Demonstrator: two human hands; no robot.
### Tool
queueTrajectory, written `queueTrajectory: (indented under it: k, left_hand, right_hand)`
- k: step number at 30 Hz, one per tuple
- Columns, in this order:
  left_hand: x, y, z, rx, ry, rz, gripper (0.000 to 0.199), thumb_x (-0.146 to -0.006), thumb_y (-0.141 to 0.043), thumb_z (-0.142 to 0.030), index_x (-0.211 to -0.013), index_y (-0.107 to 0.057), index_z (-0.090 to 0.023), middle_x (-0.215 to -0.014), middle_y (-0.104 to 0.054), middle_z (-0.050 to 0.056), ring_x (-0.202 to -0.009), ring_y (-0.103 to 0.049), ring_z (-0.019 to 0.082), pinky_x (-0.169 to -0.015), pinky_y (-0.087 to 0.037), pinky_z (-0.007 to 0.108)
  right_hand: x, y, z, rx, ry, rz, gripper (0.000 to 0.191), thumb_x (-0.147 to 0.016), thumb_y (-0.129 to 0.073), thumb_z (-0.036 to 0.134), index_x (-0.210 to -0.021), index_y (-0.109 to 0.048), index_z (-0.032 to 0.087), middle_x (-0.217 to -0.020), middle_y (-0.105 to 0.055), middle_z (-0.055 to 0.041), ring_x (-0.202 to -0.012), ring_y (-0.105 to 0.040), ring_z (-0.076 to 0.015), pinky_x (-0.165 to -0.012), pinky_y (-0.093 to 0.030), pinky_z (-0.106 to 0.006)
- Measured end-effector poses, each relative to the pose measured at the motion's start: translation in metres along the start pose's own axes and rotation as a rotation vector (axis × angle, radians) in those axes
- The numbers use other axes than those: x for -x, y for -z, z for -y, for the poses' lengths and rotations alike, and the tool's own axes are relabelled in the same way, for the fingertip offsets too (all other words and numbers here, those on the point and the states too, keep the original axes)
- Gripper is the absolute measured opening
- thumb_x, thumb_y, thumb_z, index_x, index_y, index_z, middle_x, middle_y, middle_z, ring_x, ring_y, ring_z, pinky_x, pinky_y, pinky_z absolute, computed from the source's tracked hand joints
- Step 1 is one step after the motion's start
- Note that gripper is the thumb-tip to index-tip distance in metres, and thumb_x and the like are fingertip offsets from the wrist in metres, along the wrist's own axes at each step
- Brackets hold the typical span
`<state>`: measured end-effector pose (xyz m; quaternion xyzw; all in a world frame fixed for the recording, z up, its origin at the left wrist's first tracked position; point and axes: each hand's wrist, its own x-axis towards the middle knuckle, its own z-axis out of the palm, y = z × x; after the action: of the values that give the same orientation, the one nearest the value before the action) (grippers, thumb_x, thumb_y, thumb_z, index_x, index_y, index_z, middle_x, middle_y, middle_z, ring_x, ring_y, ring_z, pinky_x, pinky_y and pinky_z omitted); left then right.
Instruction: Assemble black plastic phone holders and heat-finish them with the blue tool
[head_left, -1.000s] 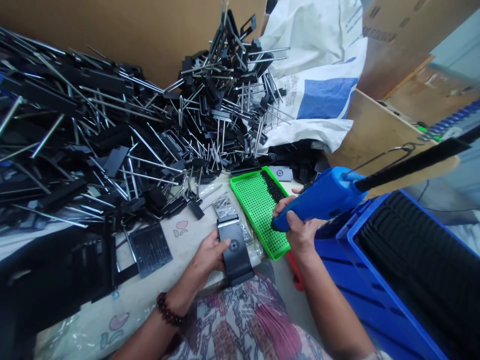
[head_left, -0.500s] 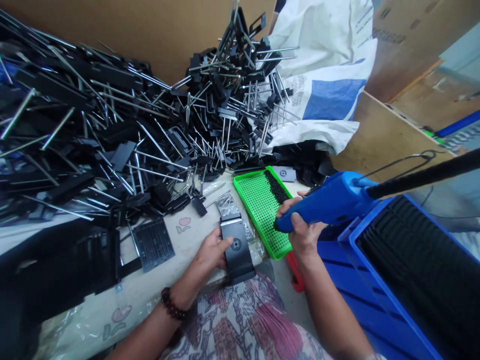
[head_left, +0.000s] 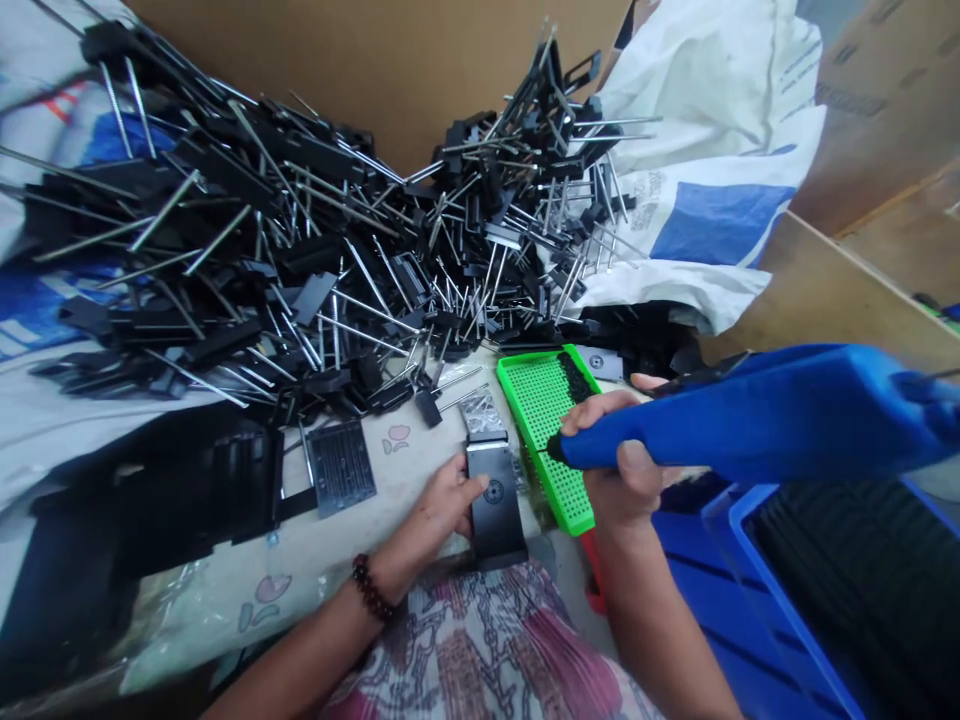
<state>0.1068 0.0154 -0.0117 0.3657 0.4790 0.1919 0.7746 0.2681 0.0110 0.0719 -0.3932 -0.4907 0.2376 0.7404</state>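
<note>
My left hand (head_left: 446,505) grips the left edge of a flat black plastic plate (head_left: 499,520) that has a round printed mark, its thumb on top near the mark. The plate lies close to my lap at the table's front edge. In my right hand (head_left: 622,465) is a blue electric screwdriver (head_left: 765,410), held nearly level with its dark tip pointing left over a green basket (head_left: 566,505). Small black parts (head_left: 574,375) lie at the basket's far end. A clear bag of small metal pieces (head_left: 480,412) sits just beyond the plate.
A big heap of black brackets with metal rods (head_left: 352,250) fills the back and left. Black flat panels (head_left: 202,480) lie at the left. A white and blue sack (head_left: 712,190) stands at the back right. A blue crate (head_left: 739,510) of stacked black pieces is at the right.
The screwdriver has swung to a more level pose, with its tip now showing over the basket. My view has shifted left. My left hand still grips the plate.
</note>
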Motion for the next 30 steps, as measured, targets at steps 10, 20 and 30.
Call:
queueTrajectory:
  k: [10, 20, 30]
  left_hand:
    - [-0.003, 0.001, 0.006, 0.097, -0.032, 0.02, 0.053, -0.063, -0.072, -0.053, -0.098, -0.051, -0.019, -0.06, -0.06, -0.002, -0.047, -0.059, 0.017, -0.038, -0.044, 0.023]
    - [-0.009, 0.002, 0.013, 0.08, -0.058, -0.014, 0.047, -0.065, -0.07, -0.05, -0.096, -0.052, -0.019, -0.058, -0.06, -0.002, -0.041, -0.053, 0.015, -0.032, -0.039, 0.021]
    - [-0.006, 0.003, 0.013, 0.095, -0.088, 0.036, 0.052, -0.067, -0.07, -0.054, -0.1, -0.052, -0.018, -0.062, -0.062, -0.001, -0.044, -0.056, 0.014, -0.036, -0.041, 0.021]
  right_hand:
    - [0.01, -0.024, -0.021, -0.065, -0.076, 0.072, 0.036, -0.081, -0.064, 0.039, -0.113, -0.051, 0.029, -0.073, -0.059, 0.0037, -0.059, -0.057, -0.0162, -0.061, -0.049, -0.034]
    - [0.012, -0.024, -0.028, -0.098, -0.089, 0.058, 0.036, -0.08, -0.066, 0.037, -0.111, -0.052, 0.027, -0.073, -0.06, 0.0032, -0.058, -0.057, -0.0161, -0.059, -0.049, -0.033]
    - [0.014, -0.02, -0.027, -0.057, -0.071, 0.049, 0.04, -0.08, -0.066, 0.038, -0.115, -0.051, 0.026, -0.072, -0.061, 0.003, -0.059, -0.058, -0.0162, -0.061, -0.05, -0.034]
